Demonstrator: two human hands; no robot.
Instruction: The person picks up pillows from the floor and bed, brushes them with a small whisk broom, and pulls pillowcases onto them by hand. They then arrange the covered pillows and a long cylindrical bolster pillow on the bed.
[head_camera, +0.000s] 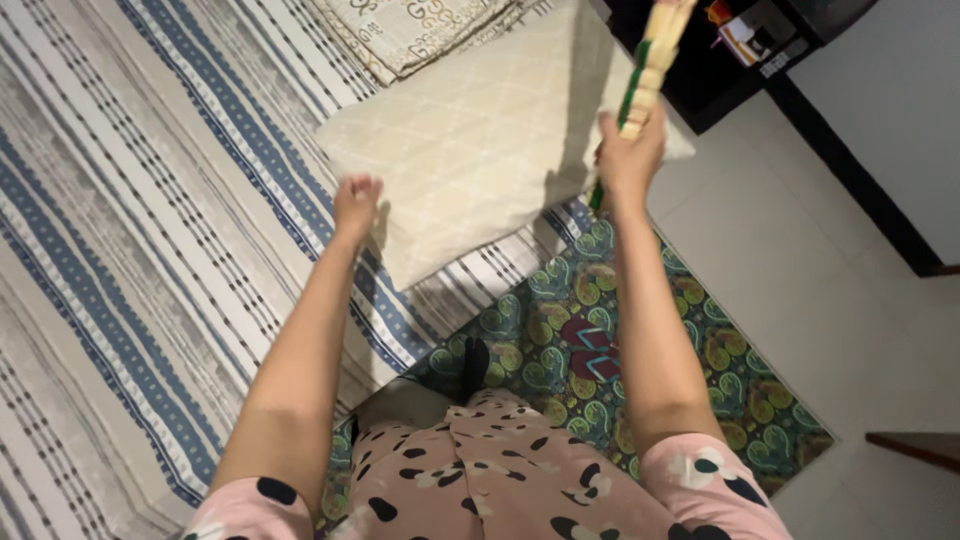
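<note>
Seen from above at a bedside: right hand (630, 150) raised, fingers wrapped tight around the handle of a green-and-cream broom (648, 62) held upright over the bed's corner; left hand (355, 203) stretched out beside it, fingers loosely curled, gripping nothing, resting at the edge of a cream pillow (470, 140) on the blue-striped bedsheet (150, 200); below, a green patterned rug (720, 360) with red flip-flops (590, 350) on pale floor tiles (820, 260).

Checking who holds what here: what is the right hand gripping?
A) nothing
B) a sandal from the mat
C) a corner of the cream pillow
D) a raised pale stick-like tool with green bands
D: the right hand is closed around the pale, green-banded stick, raised above the cream pillow.
</note>
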